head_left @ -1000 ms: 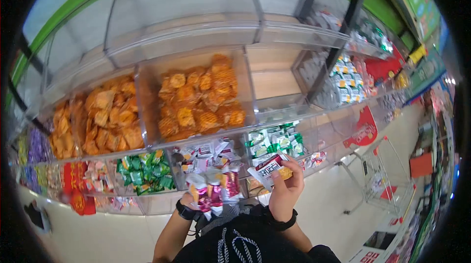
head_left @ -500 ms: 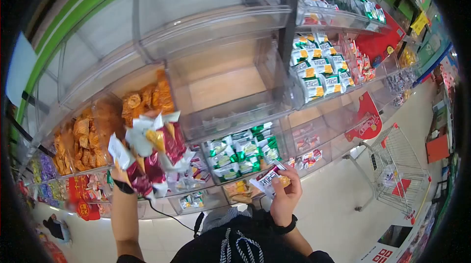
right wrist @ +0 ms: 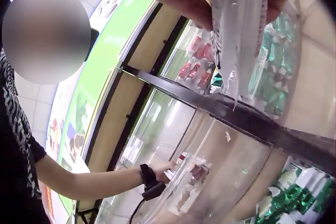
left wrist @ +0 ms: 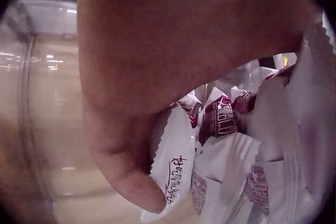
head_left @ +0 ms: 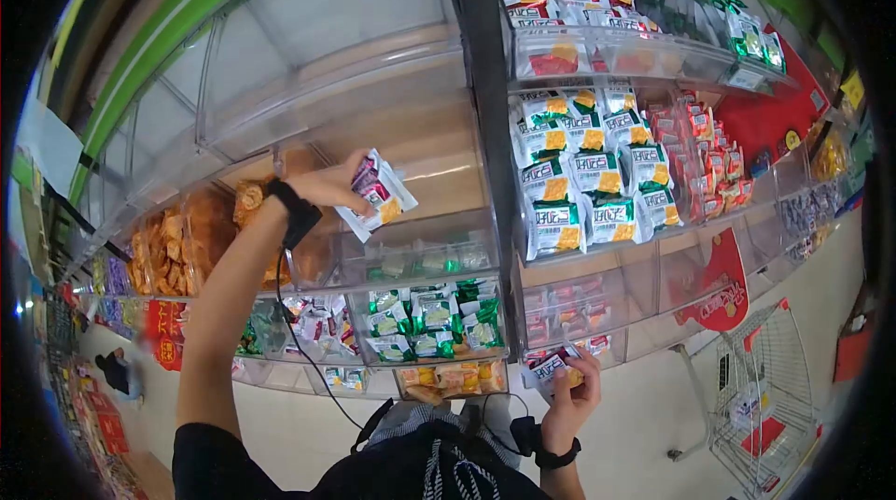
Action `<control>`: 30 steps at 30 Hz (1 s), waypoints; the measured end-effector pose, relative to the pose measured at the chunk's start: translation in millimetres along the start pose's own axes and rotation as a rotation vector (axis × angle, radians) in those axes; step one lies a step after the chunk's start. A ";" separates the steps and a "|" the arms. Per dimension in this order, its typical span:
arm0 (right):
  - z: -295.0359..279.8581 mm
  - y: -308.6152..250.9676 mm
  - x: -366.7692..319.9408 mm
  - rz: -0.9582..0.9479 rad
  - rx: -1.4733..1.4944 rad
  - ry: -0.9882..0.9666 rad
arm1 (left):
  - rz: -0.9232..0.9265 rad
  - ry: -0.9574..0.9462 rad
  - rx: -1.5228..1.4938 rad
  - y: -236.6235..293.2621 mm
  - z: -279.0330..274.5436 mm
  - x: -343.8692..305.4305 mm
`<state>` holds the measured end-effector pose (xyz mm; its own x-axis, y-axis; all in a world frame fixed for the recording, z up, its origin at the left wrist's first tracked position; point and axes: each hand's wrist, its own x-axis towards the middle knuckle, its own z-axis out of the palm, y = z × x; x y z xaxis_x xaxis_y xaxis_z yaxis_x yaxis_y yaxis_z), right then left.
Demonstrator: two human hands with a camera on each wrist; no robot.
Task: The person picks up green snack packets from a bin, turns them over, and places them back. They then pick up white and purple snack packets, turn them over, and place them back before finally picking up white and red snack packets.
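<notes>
My left hand (head_left: 327, 186) reaches into a clear-walled bin (head_left: 439, 159) with a wooden base, gripping white-and-maroon snack packets (head_left: 381, 197). In the left wrist view the thumb bends over a white packet (left wrist: 176, 155), and several maroon-printed packets (left wrist: 218, 121) show beyond the palm. Lower down and to the right, in front of the shelves, my right hand (head_left: 571, 404) pinches one white packet (head_left: 549, 367) with dark lettering. The right wrist view shows that packet (right wrist: 239, 35) hanging between thumb and fingers.
Green-and-white packets (head_left: 597, 178) fill the bin to the right, behind a dark post (head_left: 481, 80). Orange-brown wrapped snacks (head_left: 161, 253) lie to the left. Below are more green packets (head_left: 434, 313). A shopping cart (head_left: 770, 379) stands at the right. A cable (head_left: 297, 332) hangs from my left wrist.
My left hand has lifted the bunch of packets from the lower bins up and right into the wooden-based bin. The right hand keeps its packet. The view has shifted right along the shelves.
</notes>
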<state>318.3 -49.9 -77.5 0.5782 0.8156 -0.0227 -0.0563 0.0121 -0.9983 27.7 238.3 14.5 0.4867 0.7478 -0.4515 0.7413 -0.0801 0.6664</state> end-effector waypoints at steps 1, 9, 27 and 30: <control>-0.3 -1.7 3.1 0.011 0.003 0.013 | -0.077 -0.032 0.038 -2.4 2.2 10.0; -10.2 10.4 30.5 -0.009 -0.059 0.047 | -0.260 -0.358 0.236 -30.6 10.0 61.7; 17.8 12.4 46.6 -0.016 -0.132 0.028 | -0.419 -0.025 0.770 -56.4 57.4 50.9; 20.3 16.4 45.9 -0.013 -0.164 0.035 | -0.255 0.012 0.838 -56.2 59.4 51.8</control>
<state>327.3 -0.5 -93.9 0.6061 0.7953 -0.0092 0.0835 -0.0751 -0.9937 38.6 242.4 -81.6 0.2585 0.8156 -0.5176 0.9248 -0.3637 -0.1112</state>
